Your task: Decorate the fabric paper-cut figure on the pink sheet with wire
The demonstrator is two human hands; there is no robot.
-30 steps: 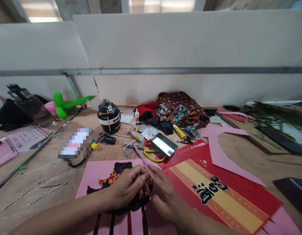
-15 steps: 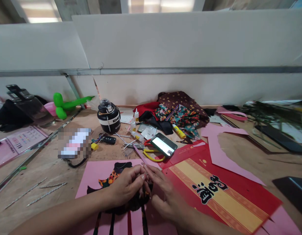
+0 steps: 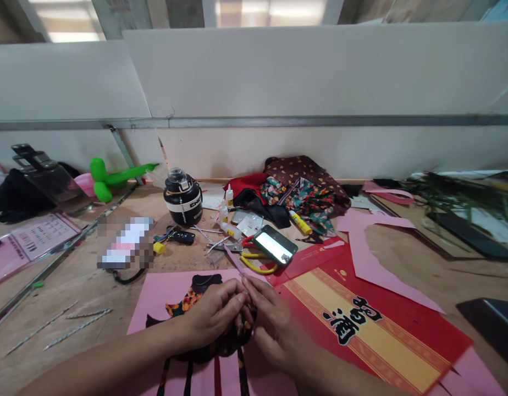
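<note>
Left hand [image 3: 219, 314] and right hand [image 3: 274, 324] meet at lower centre, fingers bent above the floral fabric cutout [image 3: 188, 300] on pink paper [image 3: 153, 291]; from here I can't tell what either grips.

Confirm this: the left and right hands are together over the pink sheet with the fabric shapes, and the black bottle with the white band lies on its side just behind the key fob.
The black bottle stands upright, as the head view shows; the rest is right: it is just behind the key fob, and the left hand and right hand are together over the pink sheet.
</note>
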